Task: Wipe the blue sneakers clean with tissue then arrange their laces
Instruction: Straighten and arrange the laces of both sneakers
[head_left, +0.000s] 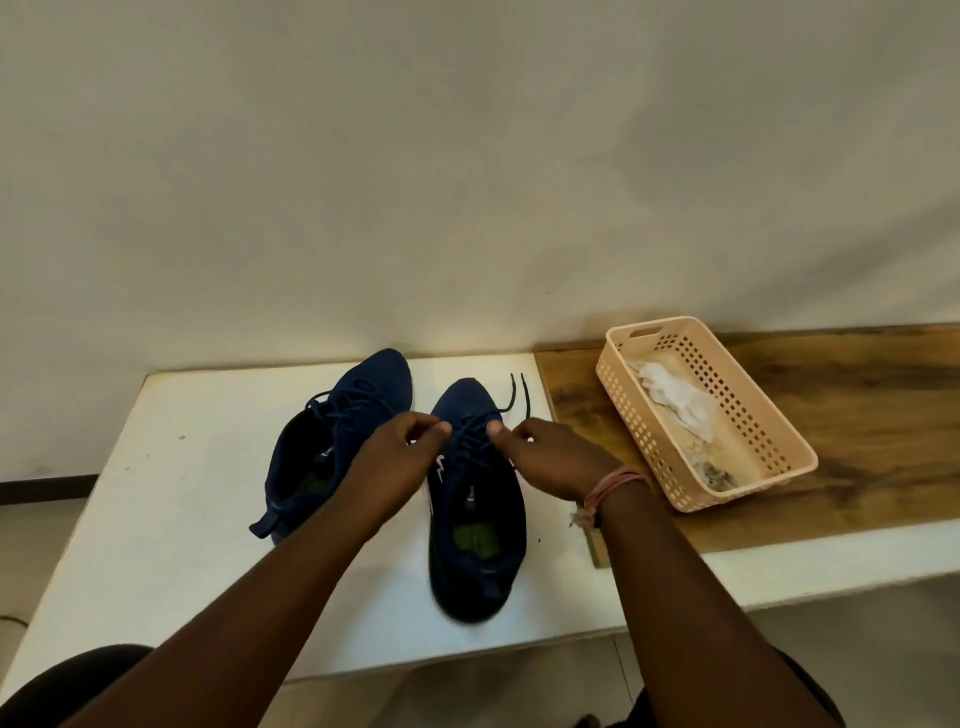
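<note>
L hand (400, 457) & R hand (545, 457) each pinch laces (470, 434) on right shoe (475, 519). Lace ends (519, 395) lie on table (182, 493). Tissue (675, 402) in basket (779, 452).

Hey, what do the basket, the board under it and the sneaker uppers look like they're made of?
Basket: looks like moulded plastic, matte peach, judging by its even grid of holes and cut-out handle. Board: wood or a wood-look laminate, brown grain with a low sheen. Sneakers: probably knit or mesh fabric, soft matte navy, no leather shine.
</note>
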